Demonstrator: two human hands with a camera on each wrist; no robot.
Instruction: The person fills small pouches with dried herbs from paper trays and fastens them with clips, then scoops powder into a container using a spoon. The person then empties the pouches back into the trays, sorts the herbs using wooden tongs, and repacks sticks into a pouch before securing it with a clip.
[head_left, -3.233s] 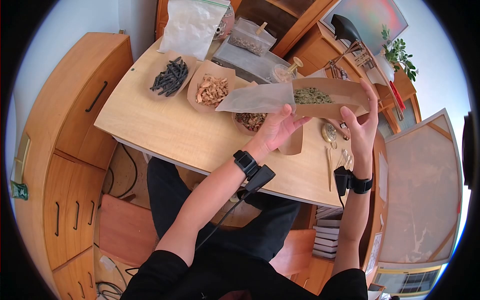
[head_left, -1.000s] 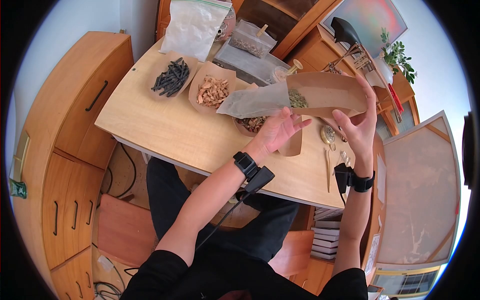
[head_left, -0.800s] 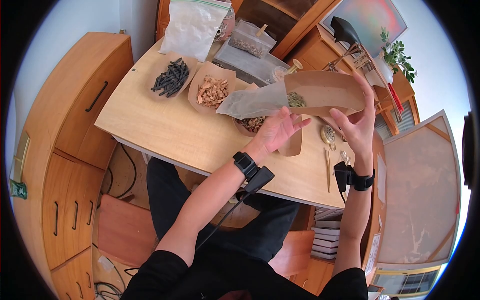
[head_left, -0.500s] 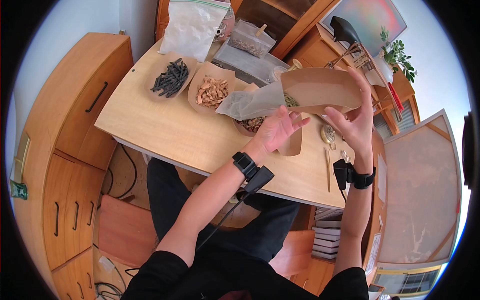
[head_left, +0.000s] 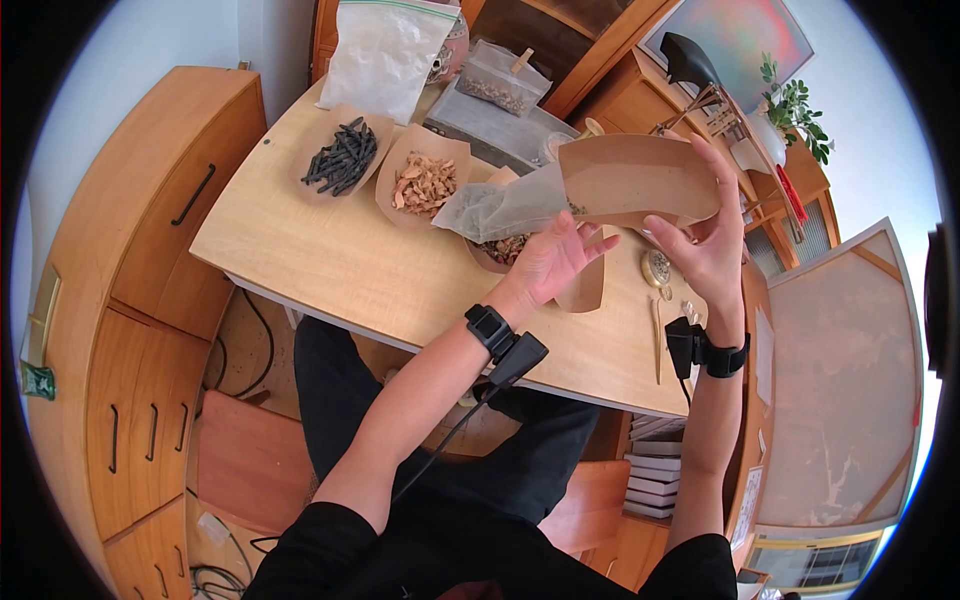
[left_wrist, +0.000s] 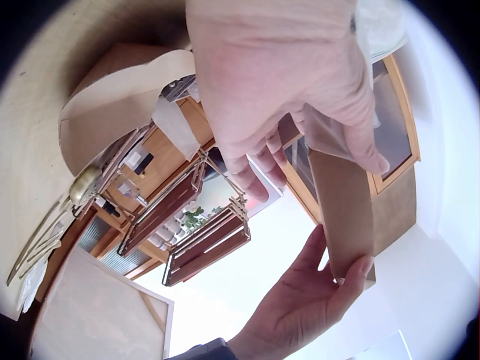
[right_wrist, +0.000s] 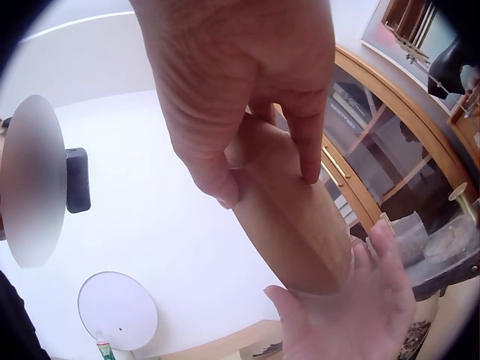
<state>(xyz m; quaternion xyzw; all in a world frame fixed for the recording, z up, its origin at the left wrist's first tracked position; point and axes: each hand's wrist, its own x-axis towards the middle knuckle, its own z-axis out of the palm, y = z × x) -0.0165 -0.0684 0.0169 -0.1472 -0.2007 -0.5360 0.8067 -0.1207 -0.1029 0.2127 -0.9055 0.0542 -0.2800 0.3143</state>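
My right hand grips the outer end of a brown paper tray between thumb and fingers, holding it tilted above the table. The tray's lower end sits in the mouth of a translucent bag; a few green bits lie at that end. My left hand is under this joint, palm up, and holds the bag's mouth against the tray. In the left wrist view, the left thumb lies on one side of the bag and the fingers on the other. The right wrist view shows the right hand pinching the tray.
Paper trays of dark sticks, pale chips and brown pieces stand on the table. Behind them are a white zip bag and a grey box. Brass tins and thin tools lie at the right.
My right hand has raised and tilted the tray's outer end and shifted it slightly left. The green herb has slid out of the tray toward the bag. My left hand has hardly moved.
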